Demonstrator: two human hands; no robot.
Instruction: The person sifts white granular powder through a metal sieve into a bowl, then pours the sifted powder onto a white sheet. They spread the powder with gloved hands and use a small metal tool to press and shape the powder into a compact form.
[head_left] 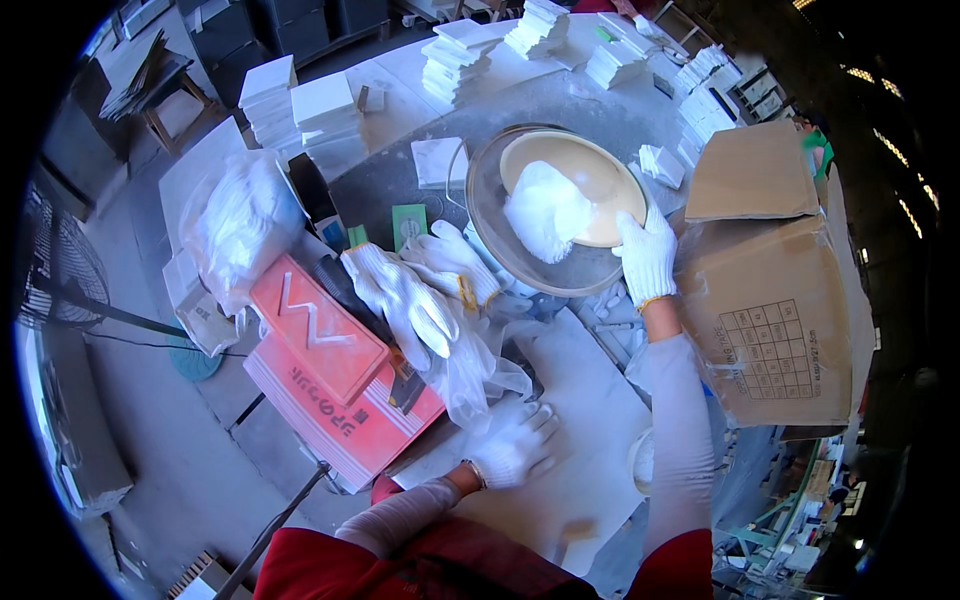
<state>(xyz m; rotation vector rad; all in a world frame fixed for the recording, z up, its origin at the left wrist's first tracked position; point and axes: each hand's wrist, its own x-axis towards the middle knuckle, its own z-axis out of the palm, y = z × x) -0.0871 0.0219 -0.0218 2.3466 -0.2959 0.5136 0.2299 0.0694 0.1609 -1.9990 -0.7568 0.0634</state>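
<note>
My right hand (648,260), in a white knitted glove, grips the right rim of a cream bowl (610,180) with its thumb inside. The bowl tilts within a larger round pan (485,200) that has a wire handle. White powder (548,210) lies heaped in the bowl and over its near side. My left hand (512,447), gloved too, rests low over a pale board (590,400), fingers stretched and slightly apart, holding nothing visible. Just beyond it lie a clear plastic bag (470,395) and loose white gloves (410,295).
At the left are a red plastic lid (320,325), a pink box (300,410) and a bagged white bundle (245,215). A cardboard box (780,310) stands close on the right. Stacks of white tiles (325,115) line the table's far side.
</note>
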